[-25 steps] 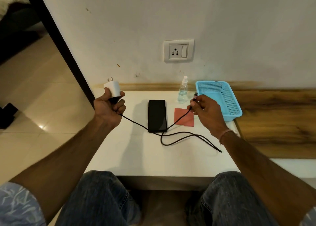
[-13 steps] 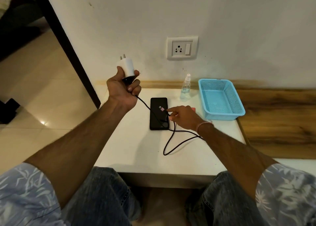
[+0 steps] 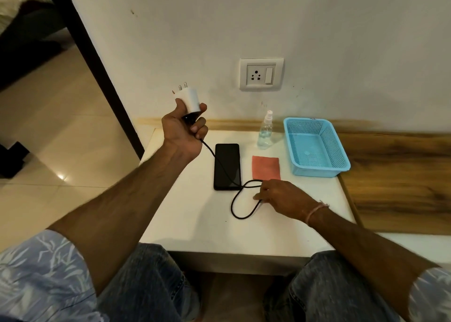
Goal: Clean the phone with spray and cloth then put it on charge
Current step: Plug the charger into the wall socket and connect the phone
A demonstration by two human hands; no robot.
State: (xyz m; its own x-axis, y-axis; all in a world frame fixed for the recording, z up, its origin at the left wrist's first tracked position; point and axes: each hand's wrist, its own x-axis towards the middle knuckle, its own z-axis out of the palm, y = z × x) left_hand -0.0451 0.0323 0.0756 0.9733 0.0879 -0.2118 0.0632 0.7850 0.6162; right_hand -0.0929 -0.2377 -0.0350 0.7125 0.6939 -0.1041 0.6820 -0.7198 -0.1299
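Observation:
A black phone (image 3: 227, 166) lies face up on the white table (image 3: 195, 224). My left hand (image 3: 183, 131) is raised above the table's left side, shut around a white charger adapter (image 3: 191, 99) with its pins pointing up. The black charging cable (image 3: 234, 209) runs from the adapter across the phone and loops on the table. My right hand (image 3: 283, 197) rests low on the table just right of the phone's near end, fingers closed on the cable; the cable's plug end is hidden under it. A red cloth (image 3: 266, 168) lies flat right of the phone. A clear spray bottle (image 3: 265, 131) stands behind it.
A wall socket with a switch (image 3: 261, 74) is on the white wall above the table's back edge. A blue plastic basket (image 3: 317, 171) stands at the back right of the table. A wooden surface lies to the right; a dark door frame and tiled floor are to the left.
My left hand has lifted the adapter up and toward the wall. My right hand has come down from above the phone to the table, drawing the cable end near the phone's lower edge.

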